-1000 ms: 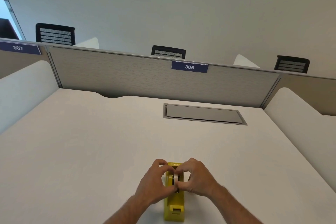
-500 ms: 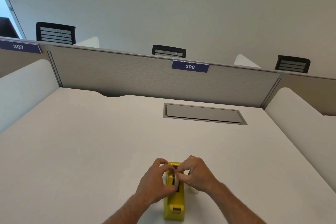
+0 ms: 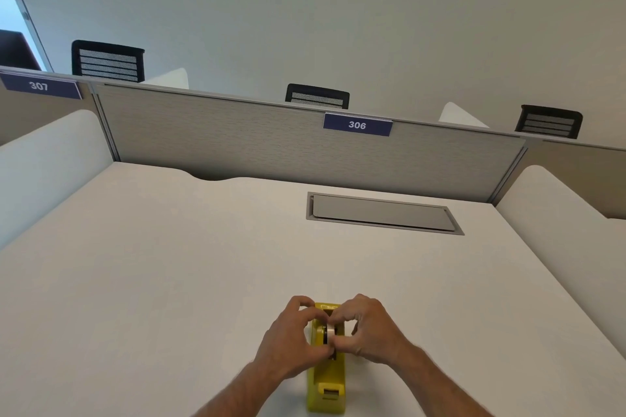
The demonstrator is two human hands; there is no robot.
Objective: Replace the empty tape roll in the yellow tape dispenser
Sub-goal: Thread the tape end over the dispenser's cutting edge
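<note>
The white desk (image 3: 169, 281) spreads out wide ahead of both hands, and past them at its far edge runs the grey partition (image 3: 271, 145) carrying the blue "306" tag (image 3: 357, 125). Between that partition and the hands, a little off to the right-hand side, a grey cable hatch (image 3: 379, 213) lies flush in the desktop. Down to the action — the yellow tape dispenser (image 3: 327, 372) stands on the desk directly between the two hands, its cutter end reaching back past the wrists toward the person. Left hand (image 3: 291, 338) is curled against the dispenser's left flank, fingers bent over the top. Right hand (image 3: 369, 328) mirrors it on the right flank, thumb and fingertips closed in. Between them, pinched from both sides, sits the tape roll (image 3: 329, 333) — pale, on edge, low in the dispenser's cradle. Whether it rests fully seated there I cannot tell; the fingers cover the hub.
</note>
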